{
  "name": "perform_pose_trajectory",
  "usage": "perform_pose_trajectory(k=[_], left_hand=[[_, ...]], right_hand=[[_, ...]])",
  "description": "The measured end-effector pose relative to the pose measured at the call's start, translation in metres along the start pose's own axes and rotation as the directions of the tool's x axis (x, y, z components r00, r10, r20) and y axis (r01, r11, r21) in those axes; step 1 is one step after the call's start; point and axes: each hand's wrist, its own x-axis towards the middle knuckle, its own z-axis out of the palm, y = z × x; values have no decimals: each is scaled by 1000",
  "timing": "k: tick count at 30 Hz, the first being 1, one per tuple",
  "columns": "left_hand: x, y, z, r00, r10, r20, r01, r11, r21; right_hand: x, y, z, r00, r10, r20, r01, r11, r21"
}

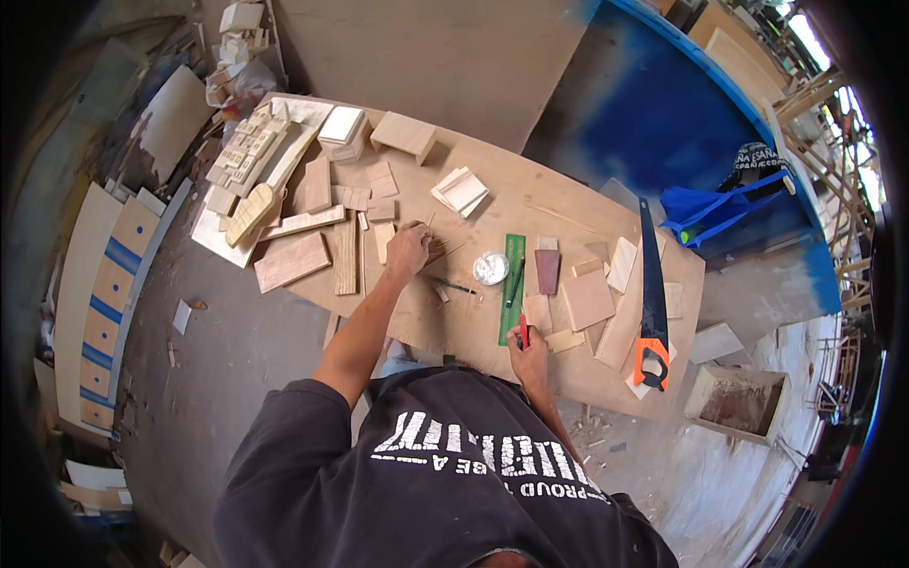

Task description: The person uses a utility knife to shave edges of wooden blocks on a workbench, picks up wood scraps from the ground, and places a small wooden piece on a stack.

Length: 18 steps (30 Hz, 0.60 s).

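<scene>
Wooden table (pixel 481 331): right hand (pixel 530 362) grips red tool (pixel 524 327) beside green strip (pixel 507 301).

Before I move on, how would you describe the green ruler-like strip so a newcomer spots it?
On the plywood workbench, look between the open round tub of white material and the maroon block. The green ruler-like strip lies there, its near end beside the right hand. Its green colour and the slim dark tool lying on it set it apart from both.

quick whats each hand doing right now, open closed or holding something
Left hand: fingers curled; whether it holds anything cannot be told.
Right hand: closed, holding a slim red tool.
</scene>
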Motion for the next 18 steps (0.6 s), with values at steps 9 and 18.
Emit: perform_pose_trajectory(k=[9,18], left_hand=[[13,-2,9,965,219,147,-236,966,108],[27,-5,7,946,322,40,-323,946,26]], right_hand=[[-24,15,12,991,25,-130,-22,999,26],[-31,0,14,986,112,-126,-108,993,40]])
